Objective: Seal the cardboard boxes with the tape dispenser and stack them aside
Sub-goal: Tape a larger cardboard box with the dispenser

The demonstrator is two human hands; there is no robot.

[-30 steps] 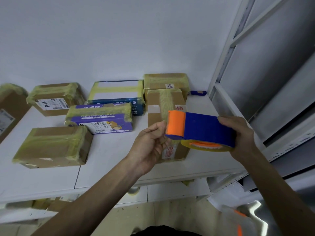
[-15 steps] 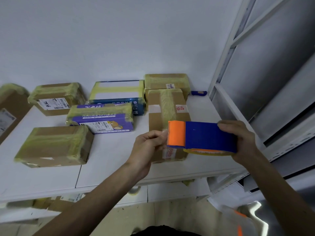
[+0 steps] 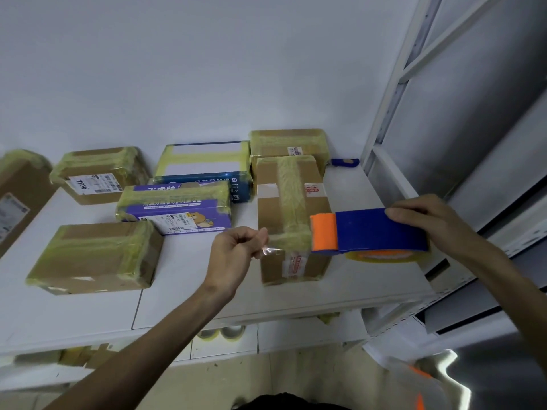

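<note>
- The white tabletop [image 3: 192, 279] runs along a pale wall, with a white metal rack [image 3: 393, 93] standing at its right end.
- Seven parcels wrapped in yellowish tape lie on it. The long cardboard box [image 3: 290, 202] lies nearest the right end, pointing away from the person. A second brown box [image 3: 288, 142] sits right behind it at the wall.
- To the left lie a blue box [image 3: 204, 164], a purple box [image 3: 174, 208], a labelled brown box [image 3: 97, 173], a front brown box [image 3: 94, 255] and a far-left box [image 3: 17, 196].
- The blue and orange tape dispenser [image 3: 379, 229] is held level over the near right part of the long cardboard box; whether it touches cannot be told.
- The right grip [image 3: 429, 220] is wrapped round the dispenser's rear end, fingers across its top.
- The left grip [image 3: 233, 253], fingers curled, pinches the free end of the clear tape [image 3: 270, 250] just left of the orange nose.
- A small blue-handled tool [image 3: 344, 162] lies by the wall.
</note>
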